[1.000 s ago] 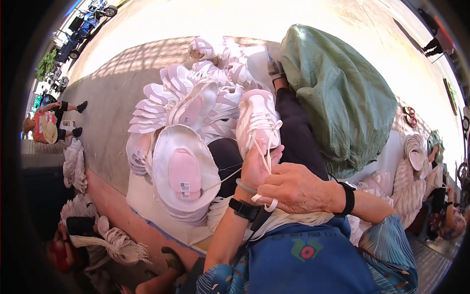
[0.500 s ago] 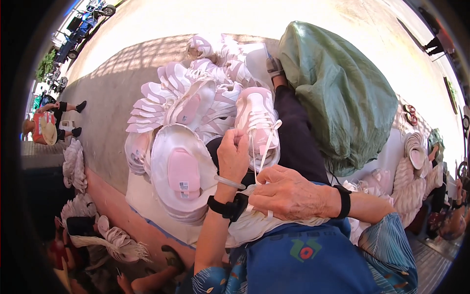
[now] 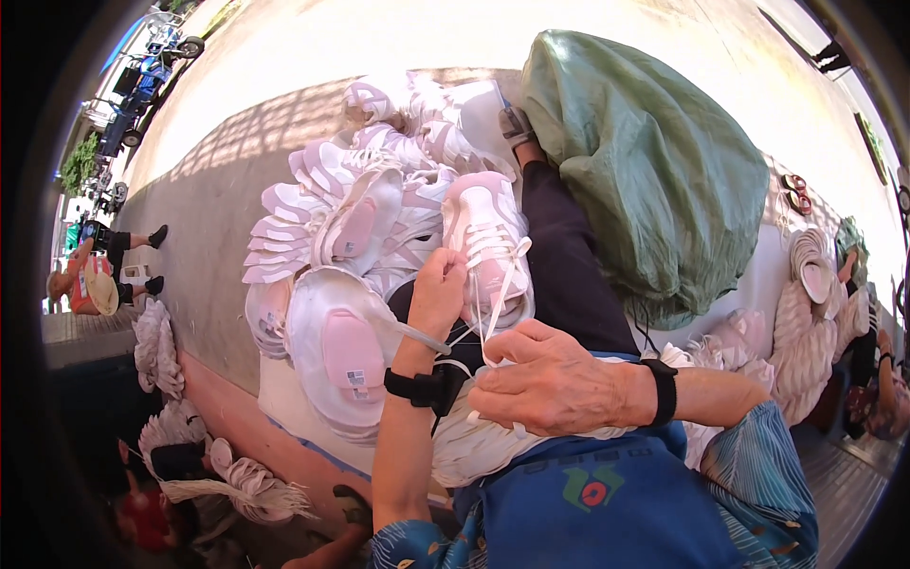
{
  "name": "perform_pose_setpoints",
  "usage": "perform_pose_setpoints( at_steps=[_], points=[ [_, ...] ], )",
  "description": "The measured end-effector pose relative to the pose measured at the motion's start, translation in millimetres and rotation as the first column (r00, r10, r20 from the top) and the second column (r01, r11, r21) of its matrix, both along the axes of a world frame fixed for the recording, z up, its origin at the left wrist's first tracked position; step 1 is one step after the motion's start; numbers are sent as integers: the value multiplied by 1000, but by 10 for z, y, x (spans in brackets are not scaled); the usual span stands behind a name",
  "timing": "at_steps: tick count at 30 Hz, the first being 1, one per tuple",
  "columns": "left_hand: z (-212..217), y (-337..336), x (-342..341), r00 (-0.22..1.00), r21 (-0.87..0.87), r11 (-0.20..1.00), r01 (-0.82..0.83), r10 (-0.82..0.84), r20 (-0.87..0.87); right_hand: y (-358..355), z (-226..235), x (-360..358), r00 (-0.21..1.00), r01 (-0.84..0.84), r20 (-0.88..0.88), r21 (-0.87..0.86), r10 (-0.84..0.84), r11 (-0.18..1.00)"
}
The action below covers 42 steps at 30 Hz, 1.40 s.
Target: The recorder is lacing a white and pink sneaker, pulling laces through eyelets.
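A pink and white sneaker upper [image 3: 488, 237] lies in front of me against my dark trouser leg, with white lace threaded through its eyelets. Beside its left edge, my left hand [image 3: 438, 289] is closed in a pinch; what sits between the fingertips is hidden. My right hand [image 3: 559, 377] is closed on the white shoelace [image 3: 497, 308], which runs taut from the upper down to the fingers. A bundle of white laces [image 3: 474, 460] rests on my lap under the right hand, over a blue apron [image 3: 592, 512].
Stacked pink and white shoe uppers [image 3: 346, 332] fill the left side. A large green sack [image 3: 654, 180] stands at the right. Beyond it are more uppers [image 3: 801, 360] and a pair of sandals [image 3: 796, 194]. A seated person [image 3: 100, 275] is at the far left.
The sneaker upper and the nearby piles sit slightly further left in view. My left hand has shifted a little left and stays pinched; my right hand keeps hold of the lace.
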State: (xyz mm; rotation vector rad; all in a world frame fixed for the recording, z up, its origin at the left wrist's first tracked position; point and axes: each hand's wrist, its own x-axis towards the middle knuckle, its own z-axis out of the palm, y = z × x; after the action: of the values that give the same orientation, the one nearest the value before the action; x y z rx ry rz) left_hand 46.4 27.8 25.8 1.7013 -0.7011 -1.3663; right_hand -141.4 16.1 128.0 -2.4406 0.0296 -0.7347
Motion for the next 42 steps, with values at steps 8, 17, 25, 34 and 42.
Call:
perform_pose_setpoints(
  at_steps=[8,17,25,34,42],
  points=[
    [-69,4,10,998,13,1000,-14,15,-63,25,52,-51,976,-195,-22,343,216,919],
    [-50,-6,-99,999,-19,1000,-3,3,-36,-166,146,-248,968,-168,-64,557,244,814],
    [-70,-13,-160,976,-18,1000,18,-13,220,-538,530,-502,962,2,-173,780,212,626],
    [-56,120,-111,991,-37,995,-91,94,96,-141,274,-213,915,-258,-120,560,385,788],
    [210,408,-93,968,283,935,215,-165,-191,21,151,27,879,-319,-183,459,440,829]
  ],
)
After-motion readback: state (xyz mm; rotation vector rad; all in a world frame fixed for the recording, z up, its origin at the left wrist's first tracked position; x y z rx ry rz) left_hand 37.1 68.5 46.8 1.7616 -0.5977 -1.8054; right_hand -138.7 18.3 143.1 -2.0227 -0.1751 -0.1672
